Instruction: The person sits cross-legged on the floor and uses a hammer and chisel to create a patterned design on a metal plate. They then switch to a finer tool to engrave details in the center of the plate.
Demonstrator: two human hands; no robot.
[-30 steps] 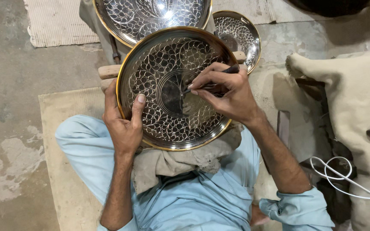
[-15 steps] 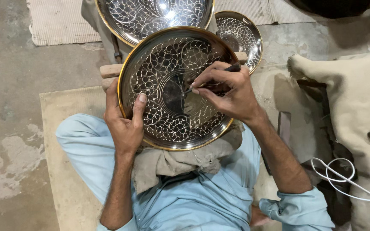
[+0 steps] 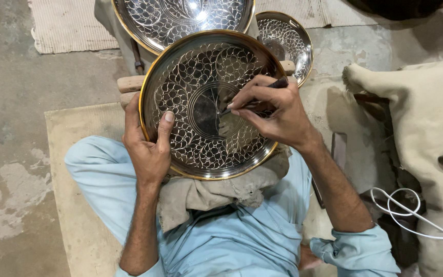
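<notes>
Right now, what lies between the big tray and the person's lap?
In the head view, a crumpled grey cloth lies under the tray, over the pale blue garment.

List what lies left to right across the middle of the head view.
Bare concrete floor → tan mat → left hand → engraved metal plate → right hand holding a dark tool → beige sack.

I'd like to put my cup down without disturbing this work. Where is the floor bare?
Bare concrete floor lies left of the tan mat, below the woven rug. A smaller patch sits between the small engraved plate and the burlap sack. Around the large engraved plate, both hands and white cable, it is crowded.
</notes>
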